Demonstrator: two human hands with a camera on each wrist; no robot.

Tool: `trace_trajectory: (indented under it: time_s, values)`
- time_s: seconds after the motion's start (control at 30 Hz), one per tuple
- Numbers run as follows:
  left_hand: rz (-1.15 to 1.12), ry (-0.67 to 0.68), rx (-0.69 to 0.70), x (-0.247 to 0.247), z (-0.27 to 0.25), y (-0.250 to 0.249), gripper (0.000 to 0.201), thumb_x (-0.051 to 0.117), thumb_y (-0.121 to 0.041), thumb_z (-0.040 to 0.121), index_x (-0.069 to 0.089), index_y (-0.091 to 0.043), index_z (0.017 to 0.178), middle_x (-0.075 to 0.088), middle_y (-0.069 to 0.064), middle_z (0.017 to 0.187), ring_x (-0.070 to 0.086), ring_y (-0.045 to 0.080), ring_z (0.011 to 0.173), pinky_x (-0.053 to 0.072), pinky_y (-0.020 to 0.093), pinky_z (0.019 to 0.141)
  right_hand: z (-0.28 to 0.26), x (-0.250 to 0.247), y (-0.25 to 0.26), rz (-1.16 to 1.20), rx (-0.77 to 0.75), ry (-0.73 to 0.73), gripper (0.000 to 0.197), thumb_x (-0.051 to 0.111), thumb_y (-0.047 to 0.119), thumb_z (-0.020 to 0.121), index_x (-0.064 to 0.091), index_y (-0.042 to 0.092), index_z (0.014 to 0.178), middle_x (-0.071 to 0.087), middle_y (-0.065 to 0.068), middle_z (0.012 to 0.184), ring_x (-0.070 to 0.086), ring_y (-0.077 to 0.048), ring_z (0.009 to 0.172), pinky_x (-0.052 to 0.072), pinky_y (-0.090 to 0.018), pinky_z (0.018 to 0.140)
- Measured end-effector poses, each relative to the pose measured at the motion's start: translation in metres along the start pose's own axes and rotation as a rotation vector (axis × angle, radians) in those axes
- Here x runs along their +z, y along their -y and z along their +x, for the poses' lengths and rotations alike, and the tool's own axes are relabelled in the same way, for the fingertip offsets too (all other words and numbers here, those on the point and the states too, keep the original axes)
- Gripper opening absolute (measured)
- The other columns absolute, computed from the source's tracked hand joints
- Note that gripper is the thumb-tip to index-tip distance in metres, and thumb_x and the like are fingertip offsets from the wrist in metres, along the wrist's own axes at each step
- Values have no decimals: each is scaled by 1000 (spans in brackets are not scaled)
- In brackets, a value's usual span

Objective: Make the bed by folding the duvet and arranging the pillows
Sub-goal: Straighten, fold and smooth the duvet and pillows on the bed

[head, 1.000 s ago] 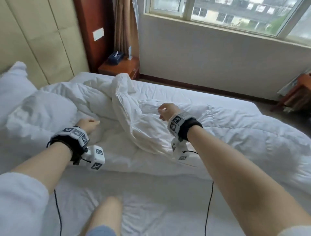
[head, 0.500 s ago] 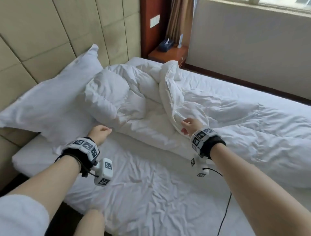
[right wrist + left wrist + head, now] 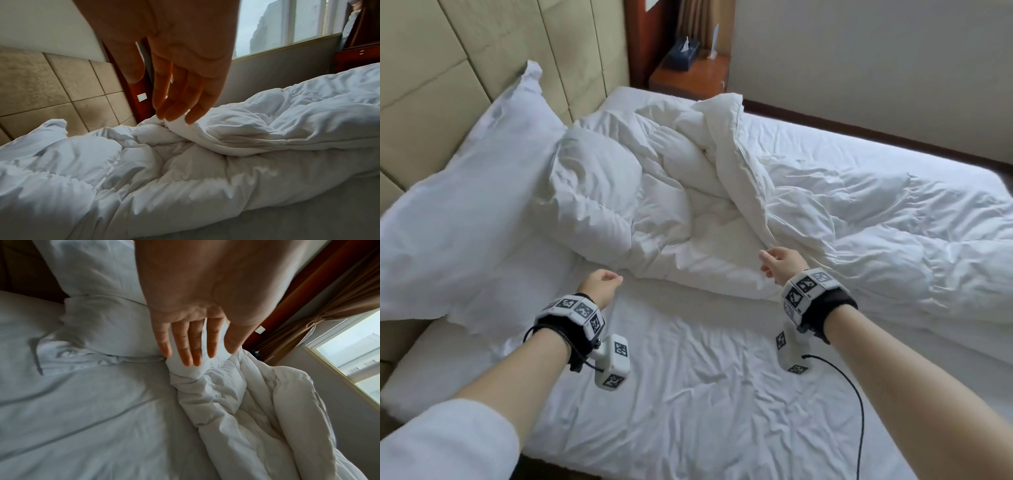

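over the last second our view has swung from the window down to the head of the bed, and both our hands have drawn back toward us off the bedding, so the fold is not started and we are, by our reading, picking where to take hold. going left to right: the pillow [image 3: 465, 219] leans against the padded headboard [image 3: 482, 44] at the far left, with a second, crumpled pillow [image 3: 592, 192] just beside it, touching the bunched end of the duvet. our left hand [image 3: 601, 284] hovers over the bare sheet [image 3: 688, 394] near that bunched corner; the left wrist view shows its fingers [image 3: 186, 344] straight and spread, holding nothing, tips just short of the fabric. the duvet [image 3: 859, 219] lies heaped in a ridge down the middle and spreads flat to the right, toward the window side. our right hand [image 3: 780, 263] sits just beside the ridge's near edge, and in the right wrist view its fingers [image 3: 179, 97] hang relaxed, seeming to brush a fold of the duvet [image 3: 226, 129] without gripping it. the bedside table [image 3: 688, 75] stands well beyond.
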State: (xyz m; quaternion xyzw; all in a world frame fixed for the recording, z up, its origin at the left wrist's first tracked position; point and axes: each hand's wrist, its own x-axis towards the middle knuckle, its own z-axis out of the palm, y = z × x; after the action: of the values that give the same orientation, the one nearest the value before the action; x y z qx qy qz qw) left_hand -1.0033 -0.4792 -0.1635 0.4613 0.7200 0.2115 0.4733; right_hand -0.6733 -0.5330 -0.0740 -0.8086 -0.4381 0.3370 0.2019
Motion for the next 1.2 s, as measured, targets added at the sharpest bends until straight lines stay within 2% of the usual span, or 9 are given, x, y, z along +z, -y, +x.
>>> trace_trajectory:
  time_s: [0.07,0.13,0.37,0.53,0.7,0.9,0.97,1.1,1.2]
  values:
    - [13,26,-5,-13,24,-3,21,60,-14,88,63,1,102,65,26,111,61,38,107,47,43,98,4,8,12,-5,12,-39,34,48,32,94,66,6,105,68,-7,92,64,-25,94,50,-38,86]
    - [23,35,-6,-22,44,-7,23,59,-13,89,62,3,105,64,27,113,60,39,109,46,44,99,10,13,25,-24,16,-49,36,48,36,94,65,9,109,69,-11,106,64,-27,102,49,-38,89]
    - [20,41,22,-43,102,-31,22,58,-13,89,61,-1,107,63,27,116,60,39,109,45,48,101,71,7,79,36,18,-147,41,51,37,93,57,8,121,64,-11,119,60,-23,106,43,-29,91]
    - [-54,-66,17,-61,148,-62,5,58,-12,89,57,-12,94,62,23,104,57,27,90,45,45,98,171,-3,122,42,-10,-146,57,53,43,90,42,10,135,57,-9,128,55,-25,116,41,-32,101]
    - [-70,-163,-23,-64,200,-89,2,57,-12,89,58,-11,91,59,8,82,55,26,86,45,38,91,319,-9,164,-76,0,-161,71,53,51,85,29,17,143,42,-12,142,45,-32,128,37,-42,106]
    - [-60,-225,-131,-61,241,-95,11,58,-12,89,55,-13,99,57,12,99,54,25,92,45,45,98,439,6,165,-21,77,-107,85,60,49,81,18,15,147,36,-14,147,40,-34,132,33,-46,109]
    - [-59,-251,-179,-57,242,-94,15,58,-12,90,56,-9,104,57,14,101,55,25,92,45,41,95,454,13,157,9,86,-33,87,61,47,81,16,14,147,39,-14,145,43,-34,129,35,-44,107]
    - [-19,-262,-190,-51,241,-101,24,57,-14,90,58,-4,111,58,12,98,56,25,92,44,46,101,468,15,157,165,107,37,90,64,49,74,21,15,146,46,-9,138,48,-31,124,38,-44,106]
    - [27,-231,-179,-49,247,-108,14,58,-21,89,58,-17,103,63,14,106,60,30,101,45,47,102,470,17,171,171,135,88,67,59,31,84,35,9,142,49,-10,134,50,-27,123,40,-34,100]
